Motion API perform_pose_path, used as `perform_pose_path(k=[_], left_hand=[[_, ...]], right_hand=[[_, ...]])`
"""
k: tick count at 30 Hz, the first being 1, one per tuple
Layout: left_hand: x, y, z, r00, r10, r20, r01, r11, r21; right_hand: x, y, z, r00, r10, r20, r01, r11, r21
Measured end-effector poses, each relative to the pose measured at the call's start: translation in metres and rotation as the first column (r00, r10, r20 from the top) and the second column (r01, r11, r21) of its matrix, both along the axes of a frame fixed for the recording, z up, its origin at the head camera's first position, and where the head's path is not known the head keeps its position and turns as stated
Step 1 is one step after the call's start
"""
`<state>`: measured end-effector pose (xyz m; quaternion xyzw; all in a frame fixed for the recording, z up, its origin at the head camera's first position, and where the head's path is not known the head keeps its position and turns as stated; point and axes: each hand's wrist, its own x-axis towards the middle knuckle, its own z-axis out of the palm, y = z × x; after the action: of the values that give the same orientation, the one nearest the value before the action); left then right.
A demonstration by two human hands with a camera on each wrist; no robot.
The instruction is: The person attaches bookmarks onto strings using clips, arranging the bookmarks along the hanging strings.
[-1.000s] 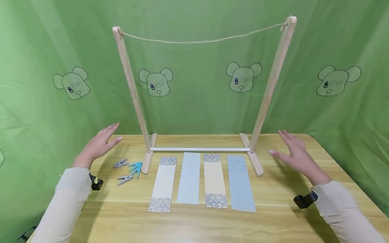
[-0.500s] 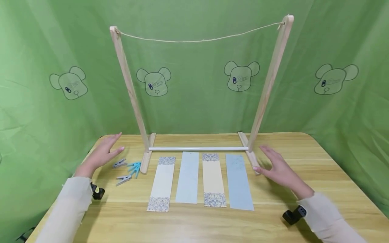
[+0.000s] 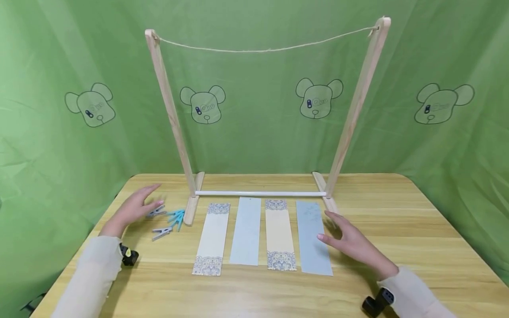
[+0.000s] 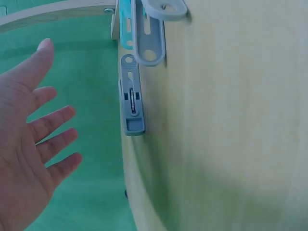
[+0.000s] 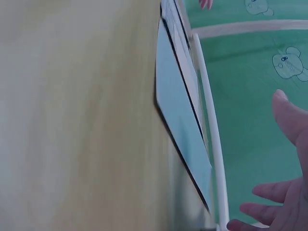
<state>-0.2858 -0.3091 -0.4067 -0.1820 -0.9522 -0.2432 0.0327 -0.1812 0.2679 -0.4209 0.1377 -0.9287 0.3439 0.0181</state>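
Observation:
Four paper strips lie side by side on the wooden table (image 3: pixel 397 229) in front of a wooden stand (image 3: pixel 171 115) with a string (image 3: pixel 262 49) across its top. The rightmost is a blue strip (image 3: pixel 313 237) (image 5: pixel 180 120). My right hand (image 3: pixel 350 240) (image 5: pixel 284 192) hovers open just right of it, fingers spread, holding nothing. My left hand (image 3: pixel 133 207) (image 4: pixel 33 144) is open above the clothespins: a grey one (image 3: pixel 157 212) (image 4: pixel 131 101) by its fingertips, a second grey one (image 3: pixel 161 232) nearer me, and blue ones (image 3: pixel 176 217).
The other strips are a patterned cream one (image 3: pixel 212 238), a plain blue one (image 3: pixel 246 236) and a patterned yellow one (image 3: pixel 279 234). A white rod (image 3: pixel 260 193) joins the stand's feet. Green cloth (image 3: pixel 457 66) with bear drawings hangs behind and at both sides.
My right hand has moved left and toward me, from beyond the stand's right foot to beside the rightmost blue strip. My left hand has come down toward the clothespins.

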Motion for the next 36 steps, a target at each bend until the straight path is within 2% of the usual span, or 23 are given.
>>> perform_pose_path(k=[7, 13, 19, 26, 32, 36], left_hand=[[0.001, -0.003, -0.010, 0.993, 0.010, 0.120, -0.019, 0.997, 0.074], [0.000, -0.004, -0.018, 0.990, 0.020, 0.139, -0.033, 0.995, 0.095], [-0.003, -0.004, -0.022, 0.986, 0.031, 0.165, -0.047, 0.995, 0.093], [-0.004, -0.004, -0.025, 0.986, 0.027, 0.165, -0.044, 0.994, 0.103], [-0.003, -0.006, -0.027, 0.987, 0.039, 0.156, -0.058, 0.992, 0.114], [-0.004, -0.007, -0.029, 0.987, 0.046, 0.154, -0.066, 0.990, 0.125]], right_hand=[[0.009, -0.015, -0.007, 0.992, -0.075, 0.099, 0.079, 0.996, -0.031], [0.012, -0.023, -0.015, 0.979, -0.144, 0.146, 0.148, 0.989, -0.014], [0.012, -0.028, -0.027, 0.976, -0.192, 0.105, 0.194, 0.981, -0.010], [0.013, -0.035, -0.036, 0.973, -0.227, 0.035, 0.226, 0.973, 0.044], [0.012, -0.039, -0.037, 0.969, -0.242, 0.043, 0.239, 0.969, 0.063], [0.011, -0.038, -0.036, 0.968, -0.244, 0.064, 0.242, 0.970, 0.032]])
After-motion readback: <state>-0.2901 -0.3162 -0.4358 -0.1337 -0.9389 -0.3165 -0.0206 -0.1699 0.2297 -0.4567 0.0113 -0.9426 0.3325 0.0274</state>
